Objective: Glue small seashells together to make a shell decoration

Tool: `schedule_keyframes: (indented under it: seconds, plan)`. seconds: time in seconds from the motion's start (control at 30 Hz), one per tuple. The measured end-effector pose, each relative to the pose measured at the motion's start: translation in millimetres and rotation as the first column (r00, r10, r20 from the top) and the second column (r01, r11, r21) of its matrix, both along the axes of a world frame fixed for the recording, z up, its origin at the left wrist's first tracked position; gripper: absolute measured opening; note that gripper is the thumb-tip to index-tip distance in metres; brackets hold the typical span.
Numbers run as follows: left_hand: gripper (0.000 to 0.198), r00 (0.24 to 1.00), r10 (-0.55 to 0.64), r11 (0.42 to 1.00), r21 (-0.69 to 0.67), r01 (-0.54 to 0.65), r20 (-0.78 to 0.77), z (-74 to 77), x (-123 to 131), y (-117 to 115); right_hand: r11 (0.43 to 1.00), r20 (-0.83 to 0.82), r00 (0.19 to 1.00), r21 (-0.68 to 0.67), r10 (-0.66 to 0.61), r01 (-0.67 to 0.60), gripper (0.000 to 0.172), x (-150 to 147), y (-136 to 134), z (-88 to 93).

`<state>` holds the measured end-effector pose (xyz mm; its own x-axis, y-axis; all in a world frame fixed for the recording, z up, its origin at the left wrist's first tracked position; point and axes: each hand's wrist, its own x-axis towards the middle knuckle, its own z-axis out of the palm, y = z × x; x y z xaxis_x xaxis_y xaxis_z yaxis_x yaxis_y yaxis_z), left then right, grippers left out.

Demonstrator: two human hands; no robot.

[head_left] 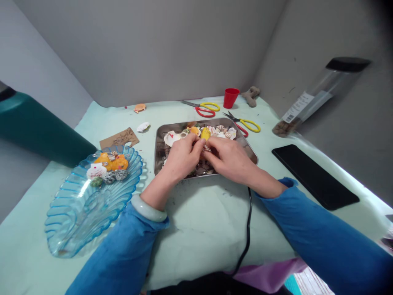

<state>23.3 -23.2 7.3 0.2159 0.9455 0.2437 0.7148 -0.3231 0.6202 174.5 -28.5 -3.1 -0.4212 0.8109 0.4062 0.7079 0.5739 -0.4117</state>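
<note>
A metal tray (156,157) full of seashells and small ornaments stands in the middle of the table. Over it, my left hand (183,155) and my right hand (229,157) meet with bent, pinched fingers. Between the fingertips is a yellow piece (205,133); both hands appear to grip it, and a striped shell shows just below. White shells (172,138) and an orange piece (194,130) lie in the tray behind the hands. Most of the fingertips are hidden.
A blue scalloped dish (82,205) with orange and white ornaments is at left, beside a green bottle (39,127). Behind the tray are scissors (206,108) and a red cup (231,98). A black slab (313,176) and clear container (316,98) are right; a black cable (248,233) runs frontward.
</note>
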Motion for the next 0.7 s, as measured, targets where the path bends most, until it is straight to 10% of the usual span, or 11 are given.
schedule_keyframes:
  seconds: [0.7]
  plan:
    - [0.020,0.995,-0.007,1.000,-0.011,0.008,0.095,-2.0,-1.5,-0.9,0.997,-0.095,0.993,-0.046,-0.067,0.063,0.016,-1.1,0.4,1.0]
